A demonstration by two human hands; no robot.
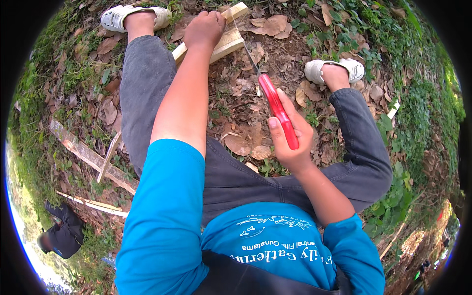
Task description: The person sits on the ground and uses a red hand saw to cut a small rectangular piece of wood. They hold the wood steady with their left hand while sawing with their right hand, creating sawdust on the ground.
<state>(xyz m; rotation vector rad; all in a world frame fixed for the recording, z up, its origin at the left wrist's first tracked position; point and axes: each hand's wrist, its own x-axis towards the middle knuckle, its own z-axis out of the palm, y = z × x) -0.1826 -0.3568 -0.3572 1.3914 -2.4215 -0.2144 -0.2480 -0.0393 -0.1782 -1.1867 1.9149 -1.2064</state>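
Note:
In my right hand (294, 145) is the red handle of a saw (278, 110), with the thumb on one side and fingers on the other. Its thin blade, seen nearly edge-on, reaches forward and left to a pale wooden strip (237, 10). The blade's far part crosses that strip near its right end; its teeth are too small to make out. My left hand (205, 30) is closed over the strip, just left of the blade. Under and beside the strip lies a thicker pale wooden piece (227, 45), partly hidden by my left hand and forearm.
My legs are spread on either side, with a pale shoe (114, 18) at far left and another (314, 72) at right. Dry leaves (236, 143) cover the soil. Long wood offcuts (91, 156) lie at left, near a person in dark clothes (66, 231). Green plants (408, 73) grow at right.

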